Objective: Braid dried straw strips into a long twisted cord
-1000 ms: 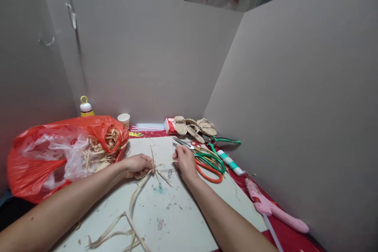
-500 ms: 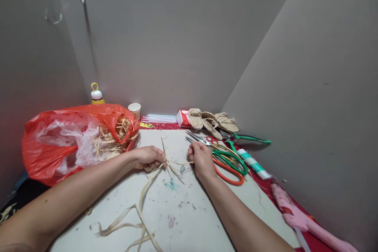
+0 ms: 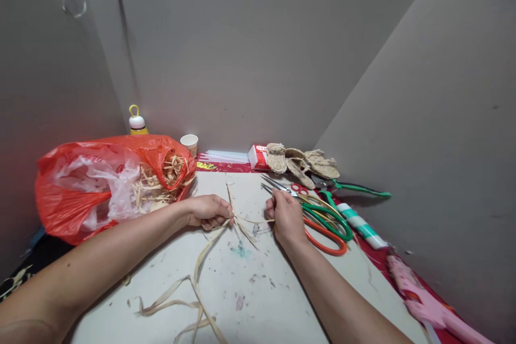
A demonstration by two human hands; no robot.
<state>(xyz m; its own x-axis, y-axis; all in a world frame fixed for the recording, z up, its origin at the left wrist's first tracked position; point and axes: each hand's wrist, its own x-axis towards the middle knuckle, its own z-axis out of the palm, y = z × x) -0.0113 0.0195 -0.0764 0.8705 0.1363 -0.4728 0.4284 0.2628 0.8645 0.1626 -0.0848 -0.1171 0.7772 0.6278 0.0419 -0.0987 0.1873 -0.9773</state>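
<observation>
Step in hand, as I read it: binding or knotting dried straw. Left hand [image 3: 209, 210], grip curled tight, pinches a small bunch of straw strips [image 3: 235, 219] where they cross, knuckles low over the table [image 3: 258, 306]. Right hand [image 3: 287, 216], fingertips pressed together, nips the end of 1 thin strand [image 3: 253, 221] that runs taut from the bunch across the gap between the hands. Long loose tails of the strips [image 3: 197, 279] trail over the table toward the wearer.

Next move, by my judgement, calls for an even pull on the strand while the left pinch stays firm at the crossing; dry straw looks brittle, so a jerk could snap it.

Surface: pale work board, scuffed, with teal and pink stains and straw crumbs, lying on a red cloth [image 3: 374, 250]. To the left, a red plastic bag [image 3: 72, 193] spilling more straw. Just right of the right hand, large scissors [image 3: 326, 226] with green and orange handles; a smaller pair [image 3: 282, 187] beyond. At the back: woven straw sandals [image 3: 300, 164], paper cup [image 3: 190, 143], yellow bottle [image 3: 137, 121]. Pink glue gun [image 3: 427, 301] at the near right edge.

Room: plain grey partition walls [image 3: 242, 64] close on 3 sides
</observation>
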